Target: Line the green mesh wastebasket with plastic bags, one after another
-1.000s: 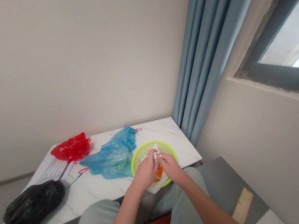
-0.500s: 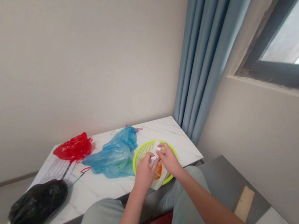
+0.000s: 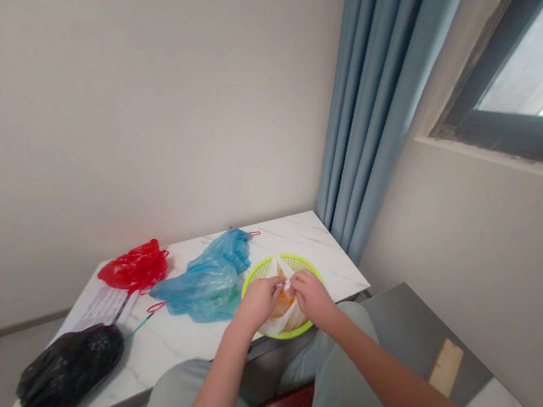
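A yellow-green plastic basket (image 3: 256, 270) stands near the table's front right edge. Inside it lies a white plastic bag (image 3: 276, 326) with orange contents showing through or between its sides. Both hands meet above the basket, fingers pinched on the bag's gathered top. My left hand (image 3: 262, 300) is closed on its left part, and my right hand (image 3: 310, 295) is closed on its right part. The fingers partly hide the gathered plastic, so I cannot tell whether it is knotted.
On the marble-patterned table (image 3: 293, 229), left of the basket, lie a blue plastic bag (image 3: 212, 283), a red plastic bag (image 3: 137, 267), a black plastic bag (image 3: 71, 367) and a printed sheet (image 3: 103, 304). A blue curtain (image 3: 365, 109) hangs behind. A wooden strip (image 3: 446, 367) lies right.
My hands have moved lower and slightly apart, still gripping the white bag's top. The bag's front now sits inside the basket rim, and more of its orange contents shows.
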Action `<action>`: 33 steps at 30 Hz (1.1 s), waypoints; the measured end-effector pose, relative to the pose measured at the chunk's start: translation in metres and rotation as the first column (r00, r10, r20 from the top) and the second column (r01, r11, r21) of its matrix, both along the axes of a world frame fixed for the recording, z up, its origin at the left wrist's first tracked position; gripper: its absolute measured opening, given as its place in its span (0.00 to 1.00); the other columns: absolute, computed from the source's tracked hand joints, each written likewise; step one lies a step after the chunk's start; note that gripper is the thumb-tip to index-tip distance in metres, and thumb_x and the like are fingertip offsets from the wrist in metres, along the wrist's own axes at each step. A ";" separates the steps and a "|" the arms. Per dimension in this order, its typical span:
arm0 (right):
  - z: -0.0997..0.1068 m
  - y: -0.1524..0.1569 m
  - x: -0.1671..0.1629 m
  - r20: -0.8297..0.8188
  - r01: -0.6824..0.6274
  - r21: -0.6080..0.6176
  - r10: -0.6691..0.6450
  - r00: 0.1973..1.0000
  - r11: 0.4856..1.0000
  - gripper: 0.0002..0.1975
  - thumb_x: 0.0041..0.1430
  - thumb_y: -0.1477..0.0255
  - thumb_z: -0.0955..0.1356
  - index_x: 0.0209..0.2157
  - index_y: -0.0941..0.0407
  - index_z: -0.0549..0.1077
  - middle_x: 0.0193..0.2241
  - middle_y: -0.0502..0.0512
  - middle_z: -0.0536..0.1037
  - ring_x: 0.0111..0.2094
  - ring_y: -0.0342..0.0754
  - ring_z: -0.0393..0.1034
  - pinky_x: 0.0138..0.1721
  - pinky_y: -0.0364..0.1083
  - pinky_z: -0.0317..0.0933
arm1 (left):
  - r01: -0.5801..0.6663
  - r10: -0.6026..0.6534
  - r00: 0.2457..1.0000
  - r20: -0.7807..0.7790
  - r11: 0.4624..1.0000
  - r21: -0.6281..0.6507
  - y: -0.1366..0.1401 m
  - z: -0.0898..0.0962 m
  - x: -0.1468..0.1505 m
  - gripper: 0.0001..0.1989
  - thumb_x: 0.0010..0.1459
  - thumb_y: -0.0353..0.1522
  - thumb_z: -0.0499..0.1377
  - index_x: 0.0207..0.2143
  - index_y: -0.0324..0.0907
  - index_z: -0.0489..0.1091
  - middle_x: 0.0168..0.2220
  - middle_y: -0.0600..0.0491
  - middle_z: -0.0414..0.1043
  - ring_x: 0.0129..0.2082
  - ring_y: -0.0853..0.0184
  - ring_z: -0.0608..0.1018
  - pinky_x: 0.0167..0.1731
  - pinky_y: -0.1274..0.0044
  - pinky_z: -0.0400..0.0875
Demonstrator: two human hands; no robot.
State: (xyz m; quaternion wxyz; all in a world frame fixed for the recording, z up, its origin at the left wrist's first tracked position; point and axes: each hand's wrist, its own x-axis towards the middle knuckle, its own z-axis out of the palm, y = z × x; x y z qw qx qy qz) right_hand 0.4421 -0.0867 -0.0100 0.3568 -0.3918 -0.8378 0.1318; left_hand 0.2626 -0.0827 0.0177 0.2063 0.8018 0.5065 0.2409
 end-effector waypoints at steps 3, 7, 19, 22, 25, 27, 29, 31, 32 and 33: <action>-0.004 0.003 0.006 -0.068 0.006 0.060 -0.002 0.998 0.998 0.14 0.55 0.85 0.62 0.26 0.54 0.74 0.39 0.58 0.76 0.45 0.52 0.66 0.49 0.54 0.62 | 0.108 -0.106 0.994 0.025 0.983 -0.149 0.001 0.004 -0.004 0.12 0.59 0.30 0.53 0.32 0.43 0.78 0.30 0.48 0.80 0.32 0.61 0.79 0.36 0.73 0.67; -0.003 -0.002 0.006 -0.095 0.086 0.033 -0.082 0.992 0.996 0.12 0.57 0.82 0.64 0.34 0.55 0.77 0.53 0.61 0.72 0.56 0.55 0.62 0.58 0.58 0.56 | 0.195 -0.150 0.972 0.182 0.945 -0.264 0.004 0.005 -0.010 0.12 0.57 0.31 0.53 0.26 0.42 0.75 0.26 0.52 0.77 0.29 0.64 0.76 0.33 0.75 0.66; -0.002 -0.017 0.005 -0.107 0.149 -0.079 -0.157 0.982 0.986 0.10 0.66 0.73 0.63 0.32 0.55 0.75 0.47 0.59 0.68 0.52 0.54 0.61 0.56 0.56 0.57 | -0.001 0.202 0.833 0.515 0.931 -0.364 0.013 -0.016 -0.020 0.15 0.55 0.39 0.58 0.37 0.38 0.78 0.31 0.48 0.80 0.29 0.62 0.78 0.31 0.73 0.72; -0.004 -0.020 0.028 -0.093 0.288 -0.019 -0.288 0.953 0.957 0.11 0.65 0.73 0.63 0.29 0.56 0.74 0.45 0.60 0.67 0.49 0.55 0.60 0.53 0.57 0.58 | -0.381 0.434 0.752 0.496 0.901 -0.209 0.024 -0.022 -0.039 0.16 0.55 0.38 0.56 0.38 0.38 0.78 0.30 0.48 0.79 0.31 0.61 0.79 0.34 0.71 0.73; -0.007 -0.023 0.051 -0.106 0.369 -0.049 -0.372 0.922 0.928 0.12 0.64 0.72 0.63 0.27 0.55 0.73 0.39 0.59 0.68 0.44 0.55 0.61 0.48 0.56 0.59 | -0.476 0.490 0.696 0.525 0.862 -0.173 0.033 -0.030 -0.050 0.16 0.55 0.39 0.55 0.38 0.38 0.77 0.33 0.47 0.79 0.34 0.60 0.80 0.38 0.71 0.72; -0.008 -0.025 0.058 -0.152 0.369 -0.108 -0.382 0.912 0.923 0.13 0.65 0.71 0.63 0.27 0.55 0.72 0.36 0.58 0.68 0.40 0.53 0.62 0.46 0.54 0.60 | -0.462 0.474 0.677 0.563 0.869 -0.176 0.035 -0.034 -0.048 0.16 0.56 0.39 0.55 0.38 0.38 0.76 0.35 0.46 0.79 0.35 0.61 0.79 0.39 0.71 0.72; -0.007 -0.028 0.058 -0.216 0.357 -0.174 -0.390 0.895 0.918 0.13 0.66 0.70 0.62 0.27 0.55 0.71 0.34 0.56 0.68 0.38 0.51 0.64 0.44 0.52 0.60 | -0.449 0.463 0.638 0.616 0.873 -0.192 0.033 -0.035 -0.041 0.17 0.56 0.41 0.56 0.41 0.38 0.75 0.34 0.48 0.78 0.34 0.62 0.78 0.36 0.73 0.72; -0.005 -0.031 0.055 -0.285 0.359 -0.231 -0.415 0.864 0.904 0.13 0.66 0.68 0.62 0.28 0.55 0.70 0.32 0.54 0.69 0.37 0.50 0.65 0.43 0.50 0.61 | -0.426 0.457 0.608 0.649 0.878 -0.219 0.028 -0.029 -0.035 0.19 0.55 0.42 0.59 0.44 0.39 0.73 0.30 0.52 0.76 0.30 0.64 0.77 0.32 0.75 0.70; -0.003 -0.033 0.053 -0.325 0.360 -0.261 -0.433 0.841 0.896 0.12 0.65 0.66 0.63 0.27 0.55 0.70 0.32 0.54 0.70 0.38 0.50 0.65 0.42 0.49 0.61 | -0.415 0.452 0.608 0.652 0.882 -0.224 0.024 -0.025 -0.032 0.20 0.54 0.42 0.60 0.45 0.39 0.72 0.29 0.53 0.74 0.28 0.66 0.75 0.29 0.76 0.69; -0.001 -0.034 0.051 -0.370 0.357 -0.300 -0.452 0.811 0.885 0.12 0.64 0.65 0.64 0.27 0.55 0.70 0.32 0.54 0.70 0.38 0.50 0.66 0.41 0.49 0.62 | -0.408 0.444 0.619 0.648 0.887 -0.218 0.020 -0.019 -0.030 0.20 0.53 0.42 0.61 0.45 0.39 0.71 0.28 0.55 0.73 0.26 0.67 0.74 0.28 0.76 0.68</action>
